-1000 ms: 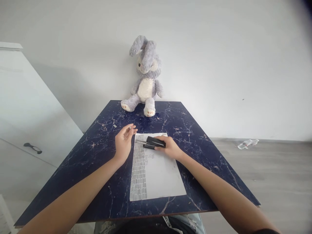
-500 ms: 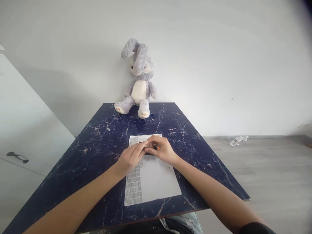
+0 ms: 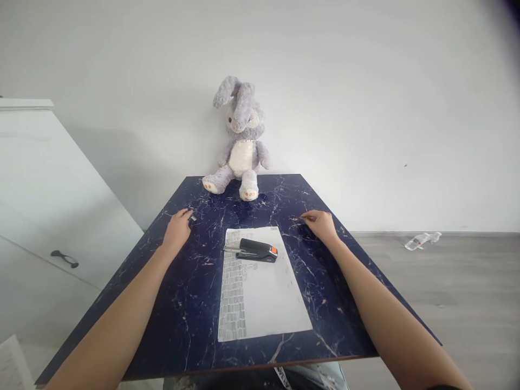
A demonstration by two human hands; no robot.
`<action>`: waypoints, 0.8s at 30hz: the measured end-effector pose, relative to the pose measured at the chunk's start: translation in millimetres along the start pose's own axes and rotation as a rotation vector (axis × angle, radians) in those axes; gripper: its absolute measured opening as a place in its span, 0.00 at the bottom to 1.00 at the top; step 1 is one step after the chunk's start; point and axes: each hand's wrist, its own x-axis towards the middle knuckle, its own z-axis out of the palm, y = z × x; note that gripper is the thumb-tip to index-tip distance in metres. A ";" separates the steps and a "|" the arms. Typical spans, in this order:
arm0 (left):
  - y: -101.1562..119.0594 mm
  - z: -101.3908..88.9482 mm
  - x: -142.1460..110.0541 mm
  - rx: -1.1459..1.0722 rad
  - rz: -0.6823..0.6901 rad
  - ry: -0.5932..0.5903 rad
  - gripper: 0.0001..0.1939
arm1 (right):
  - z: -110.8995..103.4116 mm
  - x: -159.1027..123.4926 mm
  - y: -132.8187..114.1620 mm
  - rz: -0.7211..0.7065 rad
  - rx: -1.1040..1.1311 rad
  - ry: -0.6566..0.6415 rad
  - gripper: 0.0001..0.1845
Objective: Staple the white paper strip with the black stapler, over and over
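A black stapler with an orange patch lies on the paper sheet, apart from both hands. Its silver rail sticks out to the left. On the left side of the table, my left hand has its fingers partly stretched beside a small silvery piece, perhaps a strip of staples. Over the right side, the fingers of my right hand are pinched together. Whatever they hold, if anything, is too small to make out.
A grey plush rabbit sits at the far end of the dark blue marbled table, against the wall. To the left stands a white cabinet with a black handle. A clear plastic bottle lies on the floor at right.
Both hands have let go of the stapler and moved apart, left hand to the left and right hand to the right. The stapler now rests uncovered on the paper. The view has shifted slightly.
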 end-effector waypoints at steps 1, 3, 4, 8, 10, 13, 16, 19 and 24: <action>-9.2 2.9 2.0 0.017 -0.010 -0.045 0.23 | 1.0 1.2 8.3 0.031 -0.015 -0.012 0.12; -17.4 7.0 2.1 0.049 -0.006 -0.109 0.24 | 4.1 2.1 16.2 0.044 -0.063 -0.044 0.14; -17.6 7.6 1.2 0.062 -0.003 -0.119 0.23 | 5.4 2.3 17.3 0.029 -0.092 -0.059 0.15; -8.4 1.0 -1.5 0.171 -0.008 -0.134 0.16 | 7.1 3.5 16.1 -0.055 -0.167 -0.050 0.16; -2.2 -3.4 -1.3 0.247 -0.006 -0.145 0.12 | 6.7 4.6 16.9 -0.045 -0.190 -0.005 0.17; 10.7 -4.9 -2.5 0.227 -0.005 -0.108 0.09 | 7.1 5.6 20.6 -0.011 -0.182 0.027 0.17; 31.8 -1.6 -10.0 -0.015 0.050 -0.039 0.07 | 8.1 5.2 24.8 -0.001 -0.124 0.036 0.15; 59.3 0.8 -23.1 -0.320 0.112 -0.017 0.08 | 7.7 3.8 27.0 0.034 -0.094 0.057 0.13; 95.1 -5.5 -40.1 -0.526 0.144 -0.148 0.13 | 4.9 1.9 21.0 0.054 -0.180 0.067 0.10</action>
